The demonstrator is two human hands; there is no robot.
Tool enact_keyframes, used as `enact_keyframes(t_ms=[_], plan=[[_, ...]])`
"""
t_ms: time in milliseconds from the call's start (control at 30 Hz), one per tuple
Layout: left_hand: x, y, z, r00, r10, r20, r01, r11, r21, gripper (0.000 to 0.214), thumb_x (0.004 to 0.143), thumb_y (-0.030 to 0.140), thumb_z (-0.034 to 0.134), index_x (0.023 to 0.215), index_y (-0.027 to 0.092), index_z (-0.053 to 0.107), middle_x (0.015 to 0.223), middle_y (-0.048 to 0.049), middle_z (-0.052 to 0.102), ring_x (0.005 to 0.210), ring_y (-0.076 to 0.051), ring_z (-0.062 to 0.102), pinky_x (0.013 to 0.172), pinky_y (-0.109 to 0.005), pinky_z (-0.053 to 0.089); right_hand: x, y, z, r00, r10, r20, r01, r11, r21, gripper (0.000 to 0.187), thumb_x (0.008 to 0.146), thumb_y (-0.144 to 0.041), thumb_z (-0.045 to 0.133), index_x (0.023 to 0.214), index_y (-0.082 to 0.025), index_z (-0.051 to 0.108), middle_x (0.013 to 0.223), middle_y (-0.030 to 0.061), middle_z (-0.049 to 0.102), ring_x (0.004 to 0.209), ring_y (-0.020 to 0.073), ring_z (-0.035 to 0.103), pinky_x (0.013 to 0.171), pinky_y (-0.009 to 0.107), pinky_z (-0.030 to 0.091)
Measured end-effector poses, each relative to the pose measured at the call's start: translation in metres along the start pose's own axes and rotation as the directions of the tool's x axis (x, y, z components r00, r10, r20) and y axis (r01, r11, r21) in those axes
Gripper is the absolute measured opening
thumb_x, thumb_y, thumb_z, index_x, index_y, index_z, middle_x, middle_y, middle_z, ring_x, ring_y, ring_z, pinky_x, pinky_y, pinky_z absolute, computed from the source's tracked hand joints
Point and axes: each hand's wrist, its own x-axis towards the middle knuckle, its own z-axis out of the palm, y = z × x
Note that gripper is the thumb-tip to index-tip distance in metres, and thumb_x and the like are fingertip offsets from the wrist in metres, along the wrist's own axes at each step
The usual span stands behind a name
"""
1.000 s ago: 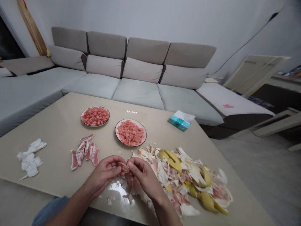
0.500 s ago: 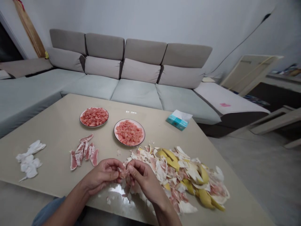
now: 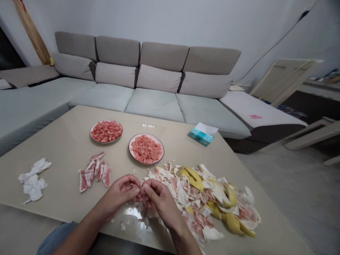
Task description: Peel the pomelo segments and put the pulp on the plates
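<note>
Both hands meet over the near side of the table, pinching one piece of pink pomelo flesh (image 3: pixel 141 195) between them. My left hand (image 3: pixel 122 193) is closed on its left side, and my right hand (image 3: pixel 160 198) grips its right side. The fingers cover most of the piece. Left of my left hand lie several unpeeled pomelo segments (image 3: pixel 90 173) with white skin on them. Beyond the hands stands a plate (image 3: pixel 130 153) heaped with loose pink pulp (image 3: pixel 146 148). A big heap of pomelo peel (image 3: pixel 212 193), yellow and white, lies beside my right hand.
A second plate of pink pulp (image 3: pixel 106 131) stands farther back on the left. Crumpled white tissues (image 3: pixel 34 180) lie at the table's left edge. A teal tissue box (image 3: pixel 201 136) sits at the back right. Behind the table (image 3: pixel 66 141) is a grey sofa (image 3: pixel 151 101).
My left fingers have shifted slightly over the pomelo piece, covering more of it. The right hand has barely moved. Plates, segments and peel stay where they were.
</note>
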Motion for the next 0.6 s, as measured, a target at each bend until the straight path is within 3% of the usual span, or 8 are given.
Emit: enact_keyframes(t_ms=[167,333,500,600], plan=[[-0.002,0.006,0.0,0.999,0.022,-0.038,-0.028,0.985,-0.172,0.011,0.086,0.027,0.058,0.084,0.016,0.059,0.08,-0.0027,0.057,0.068,-0.013,0.056,0.066,-0.032,0.054,0.005,0.009,-0.001,0.998,0.057,0.025,-0.062,0.968,0.242,0.041,0.074,-0.054,0.069,0.066,-0.016,0.054,0.056,-0.0053,0.047,0.042,0.0052,0.035,0.043,0.019,0.022],[0.001,0.002,-0.002,0.998,0.052,-0.038,-0.06,0.955,-0.292,0.015,0.088,0.023,0.049,0.079,0.014,0.057,0.078,-0.0022,0.052,0.059,-0.011,0.051,0.052,-0.027,0.052,0.006,0.016,0.002,0.999,0.045,-0.015,-0.039,0.96,0.277,0.04,0.075,-0.051,0.07,0.066,-0.015,0.055,0.054,-0.0053,0.046,0.041,0.0045,0.034,0.042,0.019,0.021],[0.007,-0.002,-0.008,0.966,0.136,-0.219,-0.195,0.942,-0.272,0.01,0.088,0.023,0.05,0.082,0.016,0.056,0.073,0.0007,0.05,0.054,-0.008,0.049,0.044,-0.018,0.041,0.005,0.018,0.007,0.998,0.059,-0.008,-0.055,0.965,0.256,0.04,0.075,-0.052,0.069,0.066,-0.015,0.056,0.055,-0.0048,0.046,0.04,0.0039,0.034,0.04,0.018,0.02],[0.009,0.0,-0.016,0.896,0.185,-0.405,-0.296,0.926,-0.233,0.007,0.083,0.023,0.058,0.081,0.016,0.056,0.065,0.0046,0.044,0.048,-0.005,0.042,0.04,-0.014,0.032,0.003,0.019,0.008,0.998,0.065,-0.004,-0.061,0.961,0.269,0.041,0.076,-0.052,0.068,0.065,-0.015,0.055,0.055,-0.005,0.046,0.041,0.0042,0.035,0.041,0.018,0.021]])
